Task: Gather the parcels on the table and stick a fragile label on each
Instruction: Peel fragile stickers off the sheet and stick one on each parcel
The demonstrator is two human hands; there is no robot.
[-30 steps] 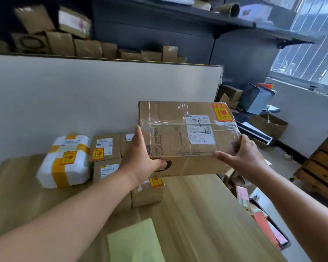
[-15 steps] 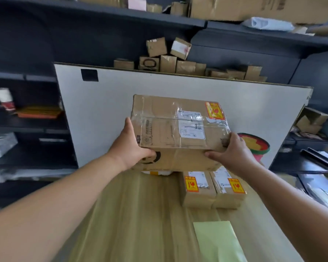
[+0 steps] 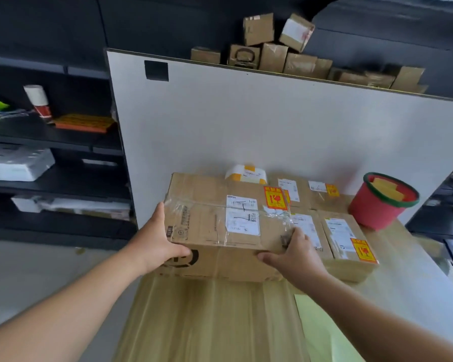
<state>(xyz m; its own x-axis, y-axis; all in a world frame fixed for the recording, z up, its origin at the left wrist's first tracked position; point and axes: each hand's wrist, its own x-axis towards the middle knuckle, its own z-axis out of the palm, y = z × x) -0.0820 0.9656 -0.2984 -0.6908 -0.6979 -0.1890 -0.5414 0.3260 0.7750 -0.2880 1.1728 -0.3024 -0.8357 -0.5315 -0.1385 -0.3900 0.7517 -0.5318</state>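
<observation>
Dark shelving at the far left holds blurred white bundles and an orange tray; their details are hard to make out. The left hand grips the left end of a large brown cardboard parcel wrapped in clear tape, thumb on its near face, fingers hidden behind the end. The parcel lies at the far left corner of the pale wooden table; whether its full weight rests there cannot be told. An orange-and-yellow fragile label sits on its top right. Behind it, a white padded parcel with yellow tape is mostly hidden against the upright white board. The right hand clasps the parcel's near right corner, fingers curled over the top, thumb along the near edge. Just beside that end, four small brown cardboard parcels lie packed together, the left ones partly covered by the big parcel and the hand. A pale green sheet is crossed by the right forearm. A red bucket with a green rim stands near the far right corner.
</observation>
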